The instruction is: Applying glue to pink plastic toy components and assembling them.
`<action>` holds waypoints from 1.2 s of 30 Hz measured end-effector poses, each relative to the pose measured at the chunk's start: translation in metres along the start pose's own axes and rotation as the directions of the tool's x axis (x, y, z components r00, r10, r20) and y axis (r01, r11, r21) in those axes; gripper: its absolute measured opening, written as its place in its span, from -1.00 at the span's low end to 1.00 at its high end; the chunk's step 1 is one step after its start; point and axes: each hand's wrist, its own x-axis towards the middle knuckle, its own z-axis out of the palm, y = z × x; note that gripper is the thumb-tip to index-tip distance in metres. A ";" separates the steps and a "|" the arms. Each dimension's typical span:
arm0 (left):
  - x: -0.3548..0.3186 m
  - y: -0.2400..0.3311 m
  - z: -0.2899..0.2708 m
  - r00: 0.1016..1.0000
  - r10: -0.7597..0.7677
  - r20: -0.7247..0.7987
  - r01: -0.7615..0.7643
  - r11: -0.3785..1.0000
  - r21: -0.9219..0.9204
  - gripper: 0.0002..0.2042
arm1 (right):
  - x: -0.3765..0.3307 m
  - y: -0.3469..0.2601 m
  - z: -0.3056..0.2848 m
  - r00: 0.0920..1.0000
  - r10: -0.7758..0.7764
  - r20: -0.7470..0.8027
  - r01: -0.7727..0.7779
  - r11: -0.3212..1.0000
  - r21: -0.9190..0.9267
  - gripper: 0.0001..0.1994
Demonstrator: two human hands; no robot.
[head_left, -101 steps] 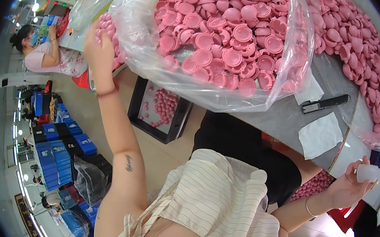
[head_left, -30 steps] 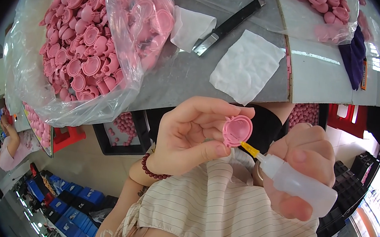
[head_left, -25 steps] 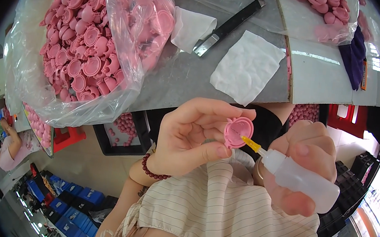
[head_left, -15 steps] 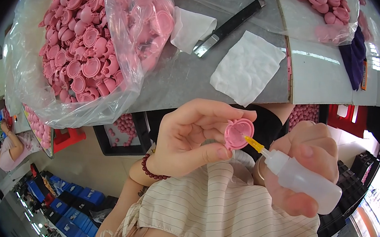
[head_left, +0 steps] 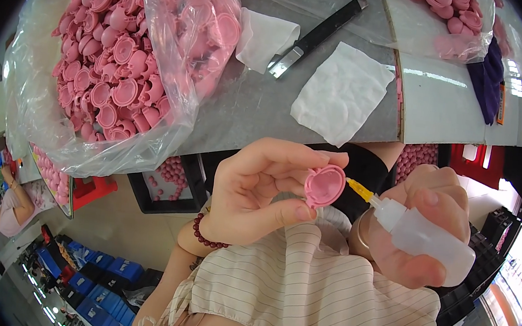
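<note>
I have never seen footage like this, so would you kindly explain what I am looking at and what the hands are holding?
This is one picture from a wide fisheye camera worn on a person's head, looking down at their own two bare hands, so straight edges bend. The left hand pinches a small round pink plastic cap. The right hand grips a translucent squeeze bottle whose yellow nozzle points at the cap's rim. On the grey table lie a clear bag of pink caps, two white cloths and a black-handled knife.

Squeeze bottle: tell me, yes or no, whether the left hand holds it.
No, the right hand grips the squeeze bottle; the left hand holds a pink cap.
</note>
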 end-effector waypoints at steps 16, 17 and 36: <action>-0.001 -0.001 -0.006 0.990 0.132 0.039 -0.133 0.991 -0.001 -0.64 | 0.002 -0.023 -0.004 0.981 0.159 0.115 -0.159 0.987 -0.005 -0.39; -0.001 -0.001 -0.006 0.989 0.142 0.030 -0.142 0.990 0.016 -0.64 | 0.002 -0.024 -0.004 0.974 0.175 0.146 -0.176 0.984 -0.008 -0.41; -0.002 0.005 -0.011 0.984 0.178 -0.016 -0.178 0.984 0.003 -0.56 | 0.027 0.068 -0.098 0.791 0.540 -0.287 -0.606 0.626 -0.491 -0.55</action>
